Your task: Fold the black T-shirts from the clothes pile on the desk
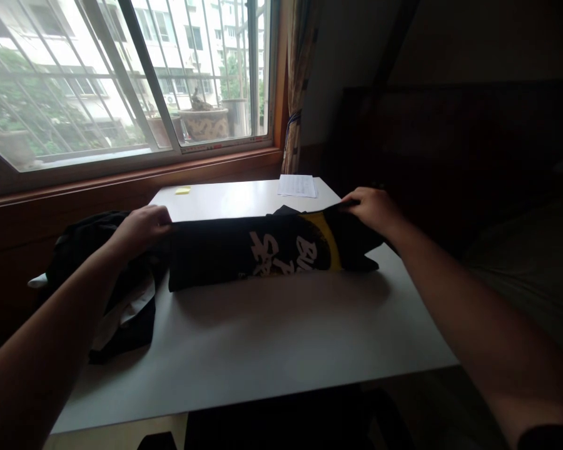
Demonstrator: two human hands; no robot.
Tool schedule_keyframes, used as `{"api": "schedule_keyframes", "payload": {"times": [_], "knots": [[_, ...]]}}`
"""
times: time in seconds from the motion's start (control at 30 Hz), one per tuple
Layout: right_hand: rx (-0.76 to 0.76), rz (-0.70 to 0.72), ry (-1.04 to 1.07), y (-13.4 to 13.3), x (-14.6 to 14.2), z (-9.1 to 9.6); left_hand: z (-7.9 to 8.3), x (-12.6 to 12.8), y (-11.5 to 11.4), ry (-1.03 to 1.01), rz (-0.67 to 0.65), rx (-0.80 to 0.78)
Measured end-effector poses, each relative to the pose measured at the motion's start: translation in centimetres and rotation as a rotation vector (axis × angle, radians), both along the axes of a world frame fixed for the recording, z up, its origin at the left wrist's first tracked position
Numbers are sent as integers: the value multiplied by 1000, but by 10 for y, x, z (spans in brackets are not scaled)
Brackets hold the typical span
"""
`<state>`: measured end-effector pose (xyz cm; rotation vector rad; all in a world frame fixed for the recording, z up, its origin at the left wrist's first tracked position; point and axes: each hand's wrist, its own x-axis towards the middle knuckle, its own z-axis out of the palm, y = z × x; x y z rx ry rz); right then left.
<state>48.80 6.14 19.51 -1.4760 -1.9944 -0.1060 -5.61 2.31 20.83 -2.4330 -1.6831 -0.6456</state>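
Note:
A black T-shirt-like garment (216, 253) with white lettering and a yellow arc stretches between my two hands, folded into a long strip above the white table. My left hand (146, 226) pinches its left upper corner. At the right end, my right hand (371, 207) has its fingers closed on the upper edge. The cloth hangs down from this taut top edge, its lower edge close to or on the tabletop; which one I cannot tell. Behind it a dark bit of fabric pokes up near the middle.
On the table's (272, 337) left edge lies a heap of dark clothes (89, 240) with white parts, beside my left forearm. Papers (297, 185) and a yellow sticky-note pad (182, 190) lie at the far side. A barred window (206, 81) and a tied curtain (296, 94) are beyond.

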Motion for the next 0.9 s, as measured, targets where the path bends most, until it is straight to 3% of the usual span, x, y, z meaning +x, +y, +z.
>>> {"api": "schedule_keyframes", "payload": {"times": [0.13,0.23,0.3,0.37,0.43,0.53,0.63,0.77,0.9], "knots": [[400,-147,-6,7,-20,48,48,14,9,-62,201,315],[577,-134,-59,-23,-25,70,58,12,-9,-67,275,519],[633,-70,-95,-50,-23,65,41,4,-29,-41,296,542],[607,14,-108,-77,-19,41,8,-5,-53,77,203,410],[549,124,-111,-101,-14,6,-33,-12,-78,188,120,315],[247,303,-162,-132,-8,-54,-91,-15,-109,359,-52,137],[62,389,-180,-154,-6,-104,-131,-13,-132,359,-125,14],[-83,420,-254,-171,-2,-135,-154,-19,-149,326,-156,-105],[-233,448,-238,-180,4,-130,-148,-28,-159,304,-207,-159]]}}
